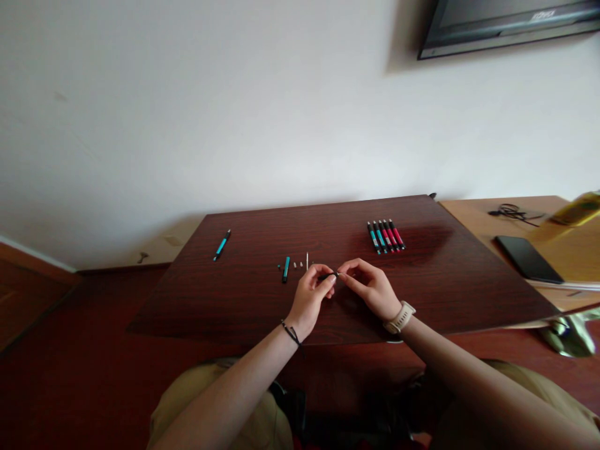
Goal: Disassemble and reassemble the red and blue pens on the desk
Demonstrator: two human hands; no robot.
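Above the dark table, my left hand (313,297) is closed in a pinch around a black pen part (329,275), mostly covered by the fingers. From the other side, my right hand (368,287) pinches a tiny light tip at the end of that part; its exact shape is too small to make out. Just left of my hands lie a teal pen barrel (286,267) with a dark end, a thin white refill (307,260), a small teal piece (279,267) and small whitish pieces (295,265).
A teal pen (222,245) lies at the table's left. Several teal and red pens (385,236) form a row at the back right. On the adjoining wooden table are a black phone (527,258), a dark cable (513,213) and a yellow object (577,208). A screen (506,28) hangs above.
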